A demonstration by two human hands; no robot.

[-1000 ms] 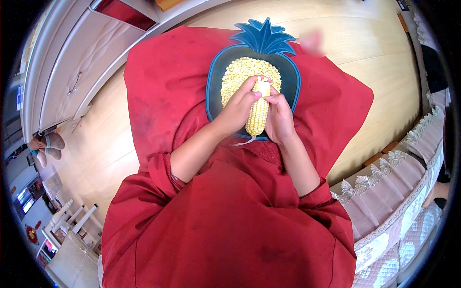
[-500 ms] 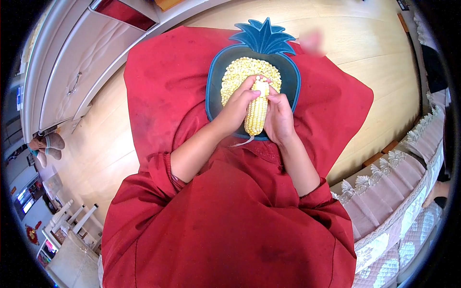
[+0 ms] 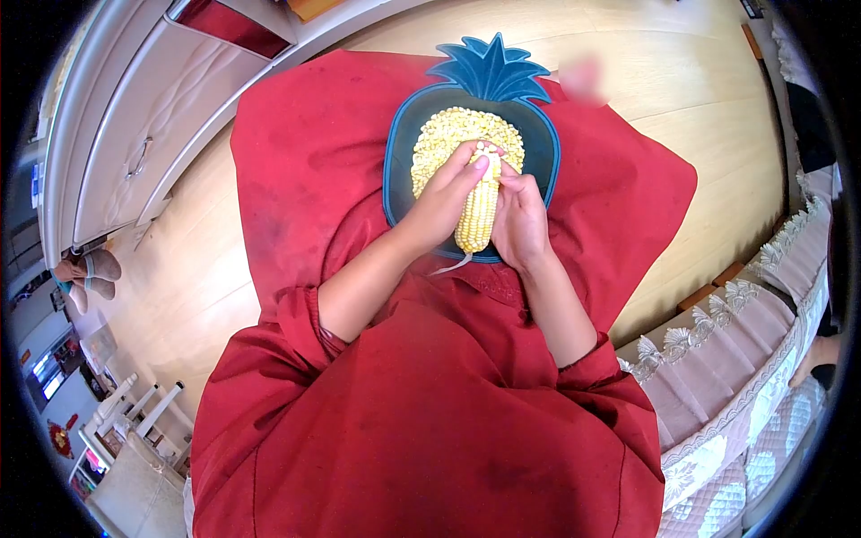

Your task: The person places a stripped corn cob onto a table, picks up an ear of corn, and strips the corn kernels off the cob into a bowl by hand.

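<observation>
Left hand (image 3: 441,204) and right hand (image 3: 522,222) together, both clamped on corn cob (image 3: 478,213) over pineapple-shaped bowl (image 3: 539,143); left thumb shifted toward cob's far end since earlier.

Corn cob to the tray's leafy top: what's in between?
The head view shows loose kernels piled between the cob and leafy top, then a narrow bare strip of tray. Left-hand fingers surround the cob's upper end.

Home room: pale wood floor (image 3: 682,108), white cabinet (image 3: 134,117), lace-trimmed quilted cover (image 3: 717,359), slippers (image 3: 94,269).
</observation>
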